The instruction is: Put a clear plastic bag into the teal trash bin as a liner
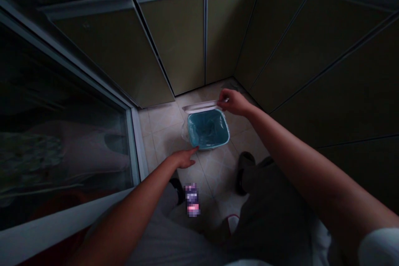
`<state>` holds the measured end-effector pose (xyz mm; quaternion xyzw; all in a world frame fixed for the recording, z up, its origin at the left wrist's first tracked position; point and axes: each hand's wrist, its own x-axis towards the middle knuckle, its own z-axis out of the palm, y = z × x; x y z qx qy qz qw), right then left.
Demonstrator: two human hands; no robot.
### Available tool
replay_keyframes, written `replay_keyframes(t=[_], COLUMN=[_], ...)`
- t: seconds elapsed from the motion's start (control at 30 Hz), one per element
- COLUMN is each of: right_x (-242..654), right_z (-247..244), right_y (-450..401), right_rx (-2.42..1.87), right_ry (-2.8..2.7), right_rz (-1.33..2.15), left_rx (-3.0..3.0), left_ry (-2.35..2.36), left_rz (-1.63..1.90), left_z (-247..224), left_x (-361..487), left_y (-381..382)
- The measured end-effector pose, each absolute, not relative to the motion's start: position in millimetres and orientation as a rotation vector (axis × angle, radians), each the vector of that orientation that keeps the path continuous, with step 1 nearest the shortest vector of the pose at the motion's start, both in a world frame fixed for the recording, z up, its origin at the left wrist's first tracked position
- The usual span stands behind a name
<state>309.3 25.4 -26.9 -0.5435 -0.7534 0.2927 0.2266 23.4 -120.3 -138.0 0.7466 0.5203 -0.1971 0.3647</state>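
A small rectangular waste bin (208, 129) stands on the tiled floor, lined with a pale blue plastic bag. Its white lid (199, 107) is raised and stands nearly on edge along the far side. My right hand (234, 102) grips the lid's right end, with the fingers pinching its edge. My left hand (184, 158) holds nothing; it reaches toward the bin's near left corner, and a fingertip is at or very close to the rim.
Dark olive cabinet doors (173, 37) wrap around the far and right sides of the floor. A glass door (62, 124) in a metal frame runs along the left. A pixelated object (192, 199) lies on the tiles, and my legs (268, 203) and dark shoes (245, 170) are below.
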Motion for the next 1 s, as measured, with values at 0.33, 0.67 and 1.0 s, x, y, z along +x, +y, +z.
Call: replay_keyframes(t=[0.33, 0.67, 1.0], right_x=[305, 308, 273], right_z=[-63, -55, -161], right_y=[69, 64, 11], right_rx=[-1.569, -1.773, -1.485], right_ry=[-1.904, -2.028, -2.791], right_rz=[0.456, 0.596, 0.778], left_rx=[1.927, 1.934, 1.975], left_ry=[1.318, 1.368, 1.495], left_rz=[-0.59, -0.601, -0.597], left_z=[-144, -134, -136], left_x=[24, 27, 22], left_y=[-115, -109, -101])
